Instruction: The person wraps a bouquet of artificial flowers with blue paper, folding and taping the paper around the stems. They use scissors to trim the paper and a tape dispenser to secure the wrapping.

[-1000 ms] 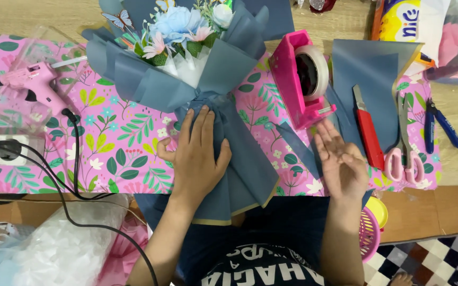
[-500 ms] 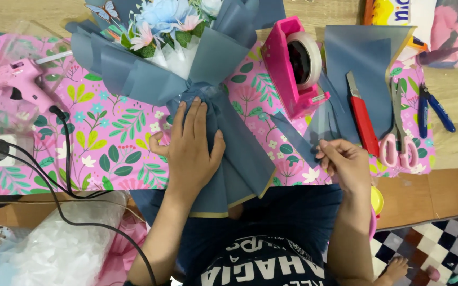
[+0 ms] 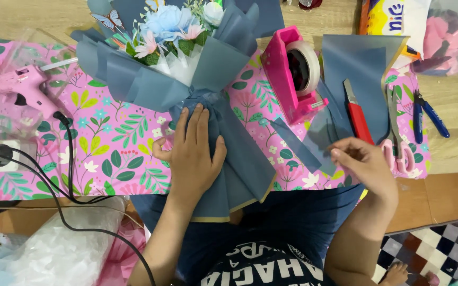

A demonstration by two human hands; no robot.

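Fingers (image 3: 200, 127) of our left hand (image 3: 192, 159) lie spread flat, gripping nothing, pinning the blue-grey paper-wrapped flower bouquet (image 3: 186, 69) steady beneath them. Our right hand (image 3: 364, 164) pinches a clear tape strip (image 3: 322, 124) taut, just beside the pink tape dispenser (image 3: 295, 74).

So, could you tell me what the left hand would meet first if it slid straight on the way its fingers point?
Probably the gathered neck of the bouquet, just beyond the left hand, whose fingers already lie on its blue wrap.
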